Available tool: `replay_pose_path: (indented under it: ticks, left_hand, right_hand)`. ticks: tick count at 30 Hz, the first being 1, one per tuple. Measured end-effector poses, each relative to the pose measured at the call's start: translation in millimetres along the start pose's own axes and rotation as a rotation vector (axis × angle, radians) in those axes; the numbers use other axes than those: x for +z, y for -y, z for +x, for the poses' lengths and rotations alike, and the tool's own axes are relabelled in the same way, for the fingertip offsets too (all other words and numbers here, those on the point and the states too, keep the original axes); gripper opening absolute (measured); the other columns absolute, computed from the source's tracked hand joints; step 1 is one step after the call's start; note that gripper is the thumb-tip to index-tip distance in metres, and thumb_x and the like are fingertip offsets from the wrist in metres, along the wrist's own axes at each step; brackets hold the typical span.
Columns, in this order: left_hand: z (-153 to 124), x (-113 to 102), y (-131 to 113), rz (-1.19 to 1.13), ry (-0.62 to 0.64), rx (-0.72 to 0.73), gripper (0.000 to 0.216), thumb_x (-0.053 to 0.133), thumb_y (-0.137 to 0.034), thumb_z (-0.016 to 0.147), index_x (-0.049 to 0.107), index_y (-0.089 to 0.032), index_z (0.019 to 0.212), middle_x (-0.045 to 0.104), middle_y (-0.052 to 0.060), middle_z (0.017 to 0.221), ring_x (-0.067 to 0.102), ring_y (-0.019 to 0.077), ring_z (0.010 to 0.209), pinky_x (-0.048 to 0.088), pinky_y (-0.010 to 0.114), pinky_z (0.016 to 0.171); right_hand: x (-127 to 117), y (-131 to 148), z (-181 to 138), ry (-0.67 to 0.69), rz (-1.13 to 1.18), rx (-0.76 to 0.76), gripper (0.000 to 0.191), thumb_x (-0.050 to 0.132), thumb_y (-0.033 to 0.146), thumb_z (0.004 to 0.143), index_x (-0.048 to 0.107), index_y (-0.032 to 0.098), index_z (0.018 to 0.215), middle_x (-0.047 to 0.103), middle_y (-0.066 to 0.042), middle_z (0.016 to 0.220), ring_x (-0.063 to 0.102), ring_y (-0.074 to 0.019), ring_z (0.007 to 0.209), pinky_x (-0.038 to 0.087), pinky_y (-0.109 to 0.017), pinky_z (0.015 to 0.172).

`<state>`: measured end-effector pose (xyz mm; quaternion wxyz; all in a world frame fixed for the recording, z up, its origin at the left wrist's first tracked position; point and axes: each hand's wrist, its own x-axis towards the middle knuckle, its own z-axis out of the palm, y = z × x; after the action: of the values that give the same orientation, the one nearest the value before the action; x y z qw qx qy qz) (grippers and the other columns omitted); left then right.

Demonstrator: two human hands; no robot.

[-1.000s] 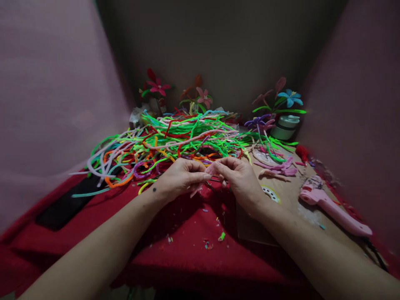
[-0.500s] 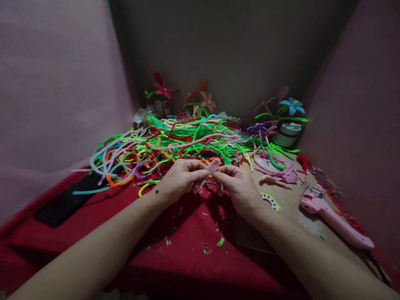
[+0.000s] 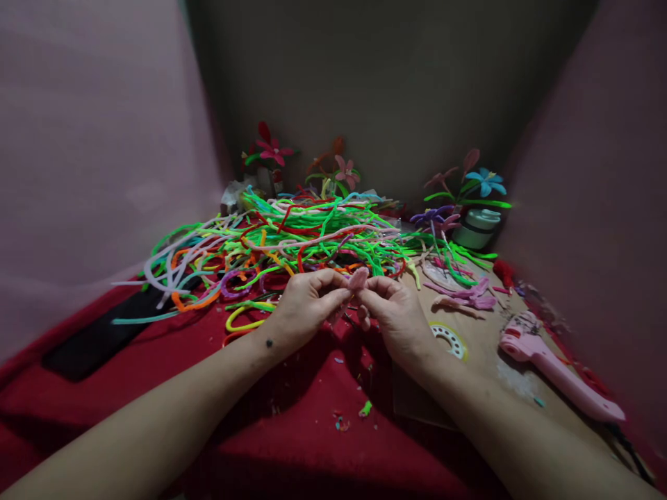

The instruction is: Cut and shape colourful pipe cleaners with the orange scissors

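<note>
My left hand (image 3: 305, 305) and my right hand (image 3: 393, 309) meet over the red cloth (image 3: 292, 410). Both pinch a small pink pipe-cleaner piece (image 3: 358, 278) between their fingertips, its rounded end sticking up between the thumbs. A big tangle of coloured pipe cleaners (image 3: 292, 239), mostly green, lies just behind the hands. A yellow loop (image 3: 244, 321) rests on the cloth by my left wrist.
A pink glue gun (image 3: 552, 364) lies at the right on brown card (image 3: 490, 333), beside loose pink petals (image 3: 466, 292) and a tape roll (image 3: 451, 339). Finished pipe-cleaner flowers (image 3: 482, 182) and a white pot (image 3: 476, 228) stand at the back. A black flat object (image 3: 104, 337) lies left.
The hands have stayed together on the pink piece, turning it so its rounded end now points up. The view has tilted slightly.
</note>
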<state>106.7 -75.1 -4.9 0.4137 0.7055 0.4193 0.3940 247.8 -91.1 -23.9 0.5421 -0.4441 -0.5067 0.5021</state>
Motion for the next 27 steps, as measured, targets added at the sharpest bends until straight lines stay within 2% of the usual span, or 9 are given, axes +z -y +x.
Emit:
replay_pose_path:
  ticks: [3,7,12,18,23,27]
  left_hand:
    - [-3.1,2.8,3.7,0.109,-0.036,0.071,0.016,0.054,-0.027,0.079,0.064,-0.014,0.079,0.060,0.000,0.064,0.049,0.0096,0.054,0.039,0.020,0.052]
    - [-6.4,7.6,9.4,0.252,-0.082,0.185,0.014,0.051,-0.023,0.082,0.062,-0.016,0.077,0.063,0.002,0.072,0.054,0.0113,0.064,0.042,0.022,0.062]
    - [-6.1,12.5,17.4,0.275,-0.080,0.220,0.014,0.046,-0.019,0.084,0.057,-0.016,0.076,0.061,0.003,0.076,0.055,0.0123,0.070,0.042,0.023,0.068]
    - [-4.5,13.4,21.1,0.141,-0.059,0.127,0.012,0.047,-0.018,0.081,0.053,-0.016,0.070,0.052,-0.002,0.063,0.046,0.0088,0.057,0.038,0.021,0.055]
    - [-1.9,11.2,13.3,-0.143,0.004,-0.082,0.015,0.054,-0.024,0.079,0.050,-0.015,0.067,0.049,-0.005,0.053,0.041,0.0063,0.045,0.033,0.019,0.044]
    - [-1.7,7.3,9.2,-0.291,0.020,-0.139,0.020,0.060,-0.030,0.076,0.051,-0.015,0.068,0.048,-0.006,0.050,0.040,0.0051,0.042,0.029,0.017,0.041]
  right_hand:
    - [0.0,-1.6,-0.6,0.017,0.019,-0.005,0.010,0.055,0.021,0.071,0.054,0.017,0.062,0.048,0.006,0.046,0.040,-0.0073,0.041,0.033,-0.023,0.046]
    - [-0.5,-3.0,-1.6,0.042,0.034,0.000,0.004,0.053,0.018,0.069,0.056,0.017,0.067,0.048,0.006,0.049,0.040,-0.0076,0.041,0.033,-0.023,0.046]
    - [-0.5,-3.9,-2.3,0.024,-0.059,-0.026,0.006,0.050,0.016,0.069,0.056,0.017,0.070,0.049,0.006,0.053,0.041,-0.0074,0.041,0.033,-0.022,0.044]
    - [0.3,-3.6,-1.6,-0.025,-0.190,-0.075,0.009,0.050,0.015,0.067,0.058,0.016,0.071,0.054,0.005,0.059,0.044,-0.0064,0.043,0.034,-0.021,0.045]
    - [0.6,-3.9,-0.9,0.023,-0.077,-0.035,0.003,0.051,0.017,0.069,0.052,0.017,0.066,0.047,0.006,0.050,0.043,-0.0076,0.042,0.035,-0.022,0.044]
    - [0.6,-6.1,0.4,0.084,0.059,-0.035,0.009,0.053,0.023,0.072,0.050,0.017,0.065,0.049,0.005,0.053,0.045,-0.0083,0.045,0.035,-0.022,0.045]
